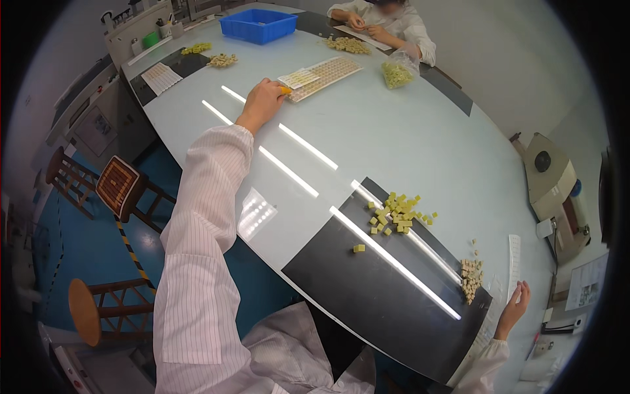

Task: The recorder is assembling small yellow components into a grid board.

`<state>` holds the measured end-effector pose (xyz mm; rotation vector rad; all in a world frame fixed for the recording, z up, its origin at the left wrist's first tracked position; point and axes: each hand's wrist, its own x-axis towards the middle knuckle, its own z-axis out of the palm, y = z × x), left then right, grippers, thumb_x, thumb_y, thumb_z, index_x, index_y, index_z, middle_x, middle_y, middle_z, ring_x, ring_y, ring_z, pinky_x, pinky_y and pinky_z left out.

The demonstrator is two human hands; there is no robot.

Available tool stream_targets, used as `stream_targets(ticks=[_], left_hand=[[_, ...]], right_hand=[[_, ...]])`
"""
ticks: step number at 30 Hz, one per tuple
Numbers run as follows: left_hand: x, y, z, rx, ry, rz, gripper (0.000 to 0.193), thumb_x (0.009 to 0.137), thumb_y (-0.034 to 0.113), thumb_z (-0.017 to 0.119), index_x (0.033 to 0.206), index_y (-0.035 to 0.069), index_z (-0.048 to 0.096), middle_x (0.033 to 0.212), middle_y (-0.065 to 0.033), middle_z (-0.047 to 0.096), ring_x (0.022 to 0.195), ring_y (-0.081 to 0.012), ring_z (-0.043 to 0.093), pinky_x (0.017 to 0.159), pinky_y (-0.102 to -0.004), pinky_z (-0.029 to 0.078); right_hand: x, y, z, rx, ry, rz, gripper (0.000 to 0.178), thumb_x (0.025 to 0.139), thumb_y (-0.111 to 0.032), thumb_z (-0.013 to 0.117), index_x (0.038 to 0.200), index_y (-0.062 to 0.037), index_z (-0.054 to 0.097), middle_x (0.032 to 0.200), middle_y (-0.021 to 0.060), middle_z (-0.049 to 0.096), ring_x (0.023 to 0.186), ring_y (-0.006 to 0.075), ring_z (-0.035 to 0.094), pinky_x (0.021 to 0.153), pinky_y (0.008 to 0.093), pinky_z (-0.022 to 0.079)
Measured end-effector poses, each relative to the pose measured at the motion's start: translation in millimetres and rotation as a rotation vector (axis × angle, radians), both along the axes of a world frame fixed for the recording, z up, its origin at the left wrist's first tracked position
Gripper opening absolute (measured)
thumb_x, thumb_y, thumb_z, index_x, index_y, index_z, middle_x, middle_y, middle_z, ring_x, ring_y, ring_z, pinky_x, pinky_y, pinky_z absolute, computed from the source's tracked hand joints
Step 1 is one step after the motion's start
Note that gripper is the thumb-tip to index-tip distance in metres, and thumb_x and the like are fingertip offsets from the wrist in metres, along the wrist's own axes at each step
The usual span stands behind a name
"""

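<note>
Two hands reach apart: our left hand [262,100] pinches a small yellow piece beside the flat rectangular tray of beige cubes [321,76]; our right hand [516,303], fingers loosely spread, touches the white strip [514,259] on the pale counter [407,138].

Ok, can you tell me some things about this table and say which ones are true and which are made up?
1. The left hand reaches far across the table to a long tray full of small pale blocks. True.
2. The right hand is holding the blue bin. False: the blue bin sits at the far end, and the right hand is at the near right edge by a white strip.
3. A loose pile of yellowish cubes lies on the dark mat. True.
4. Nobody else is at the table. False: another person in white sleeves works at the far side.
</note>
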<state>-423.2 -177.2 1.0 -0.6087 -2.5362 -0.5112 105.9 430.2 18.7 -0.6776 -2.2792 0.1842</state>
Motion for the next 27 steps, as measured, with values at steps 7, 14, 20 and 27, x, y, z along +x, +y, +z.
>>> stream_targets(ticks=[7,14,20,27], left_hand=[[-8,3,7,-0.257,-0.040,-0.074,0.029,0.091,0.010,0.055,0.119,0.008,0.066,0.112,-0.0125,0.065,0.106,-0.0306,0.060,0.093,-0.0396,0.048],[2,9,12,-0.283,-0.099,-0.022,0.025,0.091,0.011,0.055,0.113,0.005,0.066,0.110,-0.0144,0.065,0.103,-0.0310,0.061,0.095,-0.0407,0.046],[-16,-9,-8,-0.130,0.225,-0.230,0.027,0.092,0.014,0.055,0.116,0.005,0.064,0.107,-0.0133,0.065,0.099,-0.0297,0.062,0.090,-0.0417,0.048],[1,-9,2,-0.388,0.042,-0.153,0.025,0.093,0.017,0.055,0.115,0.009,0.066,0.107,-0.0128,0.065,0.100,-0.0291,0.063,0.089,-0.0398,0.049]], right_hand=[[-75,-60,53,0.030,0.019,0.140,0.022,0.100,-0.012,0.051,0.106,0.0043,0.064,0.121,0.0144,0.061,0.112,0.0252,0.059,0.099,0.0342,0.043],[-174,-165,71,0.035,-0.074,0.538,0.012,0.095,-0.002,0.056,0.102,0.0024,0.064,0.116,0.0148,0.062,0.110,0.0273,0.059,0.097,0.0345,0.044],[-249,-260,77,0.138,-0.115,0.816,0.011,0.091,-0.002,0.060,0.100,-0.0030,0.066,0.116,0.0126,0.062,0.108,0.0290,0.060,0.091,0.0369,0.048],[-248,-304,67,0.095,-0.138,0.966,0.012,0.090,0.001,0.060,0.099,-0.0037,0.066,0.116,0.0124,0.062,0.110,0.0299,0.059,0.091,0.0384,0.049]])
